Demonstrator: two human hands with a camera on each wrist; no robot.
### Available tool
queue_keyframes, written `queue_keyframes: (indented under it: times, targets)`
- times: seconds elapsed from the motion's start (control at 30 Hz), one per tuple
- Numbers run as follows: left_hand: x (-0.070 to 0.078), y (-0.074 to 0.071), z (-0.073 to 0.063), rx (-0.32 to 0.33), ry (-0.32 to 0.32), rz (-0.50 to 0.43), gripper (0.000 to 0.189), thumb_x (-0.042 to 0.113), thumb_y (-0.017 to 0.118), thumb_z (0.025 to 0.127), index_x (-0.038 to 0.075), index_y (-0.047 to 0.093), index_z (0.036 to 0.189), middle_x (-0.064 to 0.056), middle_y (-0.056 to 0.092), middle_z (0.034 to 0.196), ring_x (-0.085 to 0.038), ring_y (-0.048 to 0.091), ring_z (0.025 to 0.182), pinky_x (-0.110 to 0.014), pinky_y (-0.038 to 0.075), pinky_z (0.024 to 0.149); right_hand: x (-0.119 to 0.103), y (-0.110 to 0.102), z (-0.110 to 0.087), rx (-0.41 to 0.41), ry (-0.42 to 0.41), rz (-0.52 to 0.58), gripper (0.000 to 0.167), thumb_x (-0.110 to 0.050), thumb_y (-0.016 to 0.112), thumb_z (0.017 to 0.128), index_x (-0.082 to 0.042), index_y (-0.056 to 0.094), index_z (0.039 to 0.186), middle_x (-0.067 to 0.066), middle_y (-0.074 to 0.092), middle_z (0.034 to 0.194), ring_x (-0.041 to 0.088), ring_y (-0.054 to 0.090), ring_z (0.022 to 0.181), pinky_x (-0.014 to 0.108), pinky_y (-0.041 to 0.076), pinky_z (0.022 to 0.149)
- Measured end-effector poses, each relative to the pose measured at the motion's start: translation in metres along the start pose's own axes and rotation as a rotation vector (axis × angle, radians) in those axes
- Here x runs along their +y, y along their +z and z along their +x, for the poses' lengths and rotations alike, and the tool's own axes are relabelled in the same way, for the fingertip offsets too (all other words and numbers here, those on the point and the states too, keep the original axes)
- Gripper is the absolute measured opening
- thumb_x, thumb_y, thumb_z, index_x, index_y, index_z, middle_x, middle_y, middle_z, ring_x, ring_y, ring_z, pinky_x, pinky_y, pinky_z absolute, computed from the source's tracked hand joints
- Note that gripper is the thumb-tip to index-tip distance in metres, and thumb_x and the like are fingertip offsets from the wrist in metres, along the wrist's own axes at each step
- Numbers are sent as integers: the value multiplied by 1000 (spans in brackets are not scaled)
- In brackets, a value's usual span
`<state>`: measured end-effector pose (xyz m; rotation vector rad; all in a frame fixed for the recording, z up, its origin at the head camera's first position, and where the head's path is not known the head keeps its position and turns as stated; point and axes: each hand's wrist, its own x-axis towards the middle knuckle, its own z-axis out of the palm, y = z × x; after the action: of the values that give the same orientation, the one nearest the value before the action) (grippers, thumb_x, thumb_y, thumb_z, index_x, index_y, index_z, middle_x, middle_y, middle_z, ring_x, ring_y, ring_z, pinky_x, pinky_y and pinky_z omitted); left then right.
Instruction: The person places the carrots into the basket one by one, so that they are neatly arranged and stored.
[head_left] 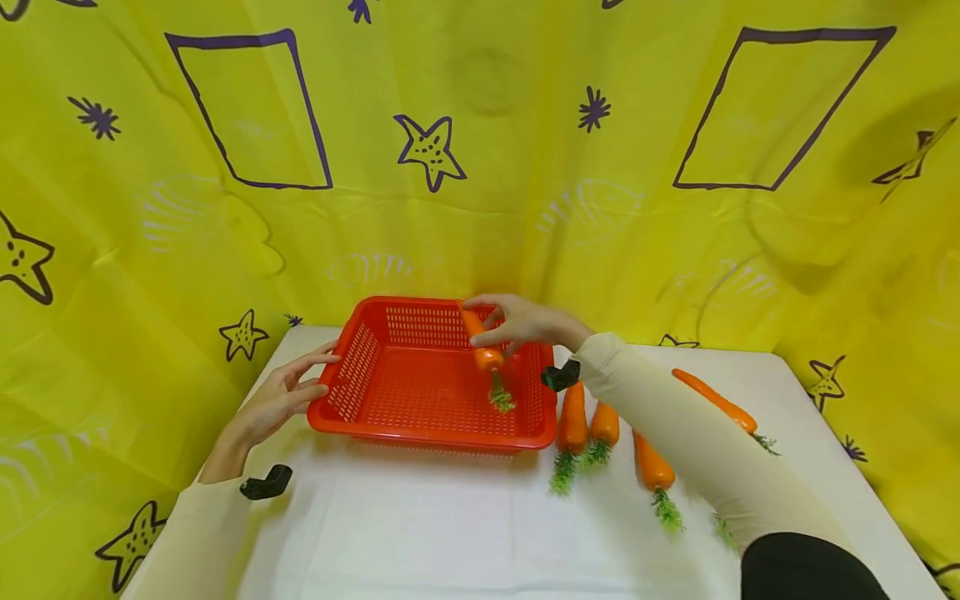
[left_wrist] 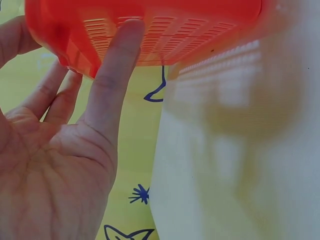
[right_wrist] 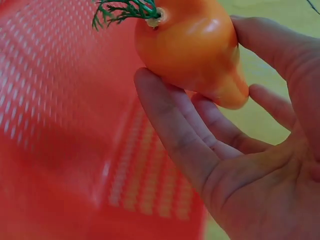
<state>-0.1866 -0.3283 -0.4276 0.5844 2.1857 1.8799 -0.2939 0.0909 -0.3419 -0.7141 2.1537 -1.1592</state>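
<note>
Apparently, 1 leafy-topped carrot [head_left: 487, 358] is being placed: it is held over the red plastic basket [head_left: 442, 435], pinched by the right hand [head_left: 517, 321], while the left rim is touched by the left hand's [head_left: 273, 402] spread fingers. Next, lowering and a loosened pinch seem called for.

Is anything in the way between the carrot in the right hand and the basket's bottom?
Nothing I can see. The right hand holds the carrot over the basket, whose bottom shows bare, and the other carrots lie outside.
</note>
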Motion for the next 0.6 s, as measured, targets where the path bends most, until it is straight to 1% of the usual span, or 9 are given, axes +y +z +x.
queue_keyframes:
  times: [0.03,0.07,0.13,0.2,0.3,0.43,0.6]
  targets:
    - [0,0,0,2,-4,-4,44,1,55,104,-7,43,145,-13,12,172,-7,48,134,-37,59,86,-1,6,9,-11,-2,10,74,-20,75,96,-16,37,159,20,57,131,25,65,97,52,59,82]
    - [0,-1,0,5,-7,-7,44,1,55,104,-7,43,145,-13,11,172,-8,48,133,-37,59,86,-1,13,18,-21,-3,26,74,-18,74,96,-15,36,160,21,58,129,24,65,93,54,58,83]
    - [0,-1,0,10,-12,-13,44,1,55,103,-6,44,145,-13,11,172,-9,50,133,-37,59,86,-2,25,35,-35,8,64,74,-16,74,96,-14,36,160,22,59,128,22,66,91,54,58,84]
    - [-1,-1,0,13,-17,-19,44,0,56,103,-6,44,145,-13,10,172,-9,51,132,-37,59,85,-3,37,51,-40,21,110,74,-13,74,96,-13,36,159,22,59,128,23,68,90,52,59,82]
    - [-1,-1,0,20,-28,-24,44,1,57,103,-5,45,145,-13,10,172,-9,52,131,-37,60,84,-4,54,73,-40,43,139,73,-12,74,96,-12,37,159,20,57,128,26,70,90,47,61,77]
    - [-2,0,1,25,-30,-24,45,0,57,102,-7,44,144,-14,10,172,-7,52,131,-38,60,83,-4,75,95,-39,76,141,74,-12,76,94,-10,38,158,19,57,125,28,71,88,43,62,71]
    - [-2,0,2,25,-17,-18,45,0,57,102,-9,42,144,-15,11,171,-6,51,132,-37,59,84,-1,96,115,-17,83,105,73,-12,77,93,-8,41,156,17,55,121,24,69,79,40,62,65]
